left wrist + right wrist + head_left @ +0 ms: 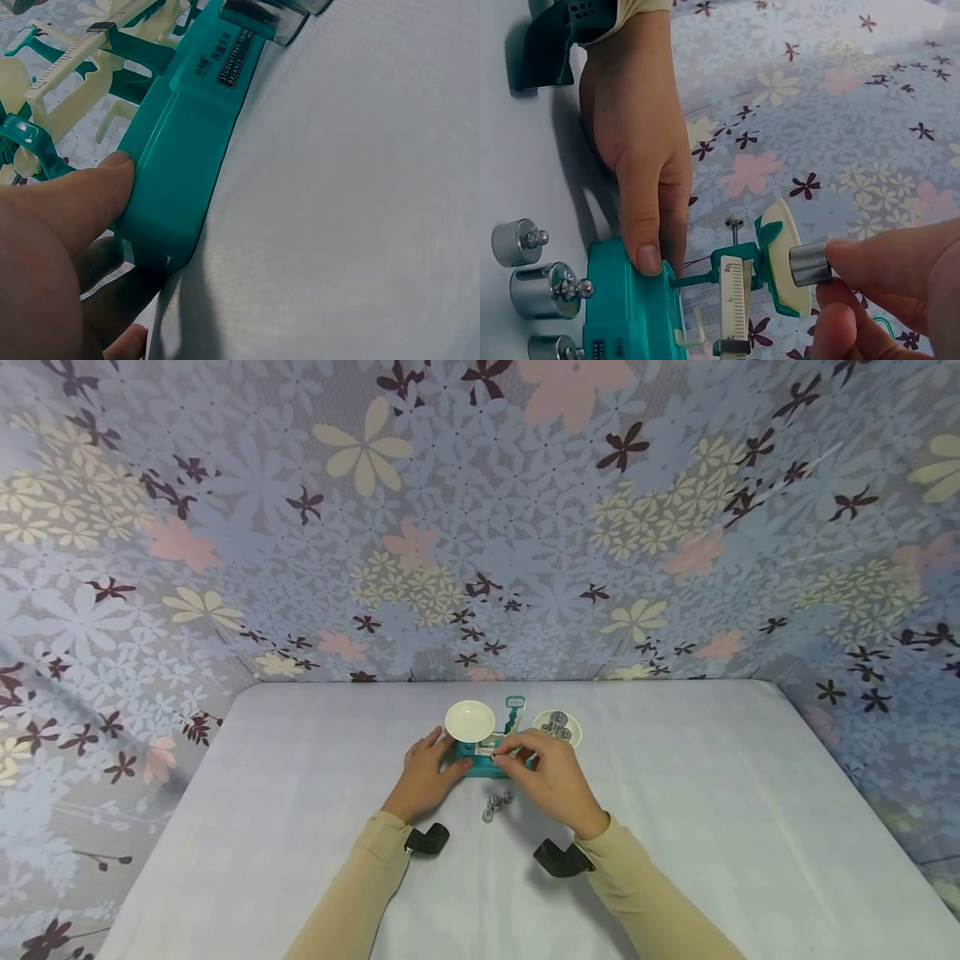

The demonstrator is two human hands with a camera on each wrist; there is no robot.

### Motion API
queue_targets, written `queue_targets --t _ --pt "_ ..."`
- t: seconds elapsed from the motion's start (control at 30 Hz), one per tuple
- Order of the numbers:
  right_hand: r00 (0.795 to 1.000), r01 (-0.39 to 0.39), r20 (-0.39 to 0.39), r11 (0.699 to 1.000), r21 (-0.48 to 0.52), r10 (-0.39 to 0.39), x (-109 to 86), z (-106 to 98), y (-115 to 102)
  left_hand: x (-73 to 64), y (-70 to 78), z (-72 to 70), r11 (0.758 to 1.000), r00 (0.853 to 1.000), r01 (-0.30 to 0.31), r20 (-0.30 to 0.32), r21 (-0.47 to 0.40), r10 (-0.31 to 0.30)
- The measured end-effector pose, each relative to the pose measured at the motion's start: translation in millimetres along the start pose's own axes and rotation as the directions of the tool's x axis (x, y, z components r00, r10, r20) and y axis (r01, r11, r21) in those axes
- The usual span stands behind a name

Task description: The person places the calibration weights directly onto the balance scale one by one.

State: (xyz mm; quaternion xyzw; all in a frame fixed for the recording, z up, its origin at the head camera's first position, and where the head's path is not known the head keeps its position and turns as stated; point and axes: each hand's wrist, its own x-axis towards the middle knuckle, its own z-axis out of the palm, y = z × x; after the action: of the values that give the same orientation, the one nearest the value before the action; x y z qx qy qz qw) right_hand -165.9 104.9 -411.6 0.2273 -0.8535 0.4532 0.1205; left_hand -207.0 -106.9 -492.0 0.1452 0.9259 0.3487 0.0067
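Note:
A teal tray balance (pixel 483 768) stands near the back of the table. At its left end, my left hand (pixel 423 778) grips the base (pixel 176 150), thumb on the edge and fingers round the end. My right hand (pixel 553 777) pinches a small metal weight (pixel 808 263) between thumb and fingers, over the middle of the balance. In the right wrist view this weight overlaps the white left pan (pixel 781 251). The balance's scale beam (pixel 71 66) carries a dark slider. The right pan (pixel 576 728) bears several metal weights (pixel 557 723).
Three knobbed metal weights (pixel 495 803) stand on the table in front of the balance, between my forearms. A white cloth covers the table (pixel 300 760). Flower-patterned fabric (pixel 480 527) rises behind and at both sides. Each wrist wears a black camera mount (pixel 427 840).

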Motion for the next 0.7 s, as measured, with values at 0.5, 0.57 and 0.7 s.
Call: queue_targets --t 0.5,0.57,0.7 --pt "0.999 0.022 -0.036 1.000 -0.006 -0.022 11.0 5.2 -6.0 0.7 -0.2 0.6 1.000 1.000 0.000 0.002 -0.006 0.000" --pt "0.999 0.021 -0.042 1.000 -0.017 -0.021 12.6 6.4 -6.1 0.6 -0.4 0.5 1.000 1.000 0.001 0.003 -0.008 -0.001" --pt "0.998 0.017 -0.059 0.999 -0.039 -0.019 15.7 9.2 -6.4 0.0 -0.8 0.3 1.000 1.000 0.002 0.003 -0.013 -0.002"
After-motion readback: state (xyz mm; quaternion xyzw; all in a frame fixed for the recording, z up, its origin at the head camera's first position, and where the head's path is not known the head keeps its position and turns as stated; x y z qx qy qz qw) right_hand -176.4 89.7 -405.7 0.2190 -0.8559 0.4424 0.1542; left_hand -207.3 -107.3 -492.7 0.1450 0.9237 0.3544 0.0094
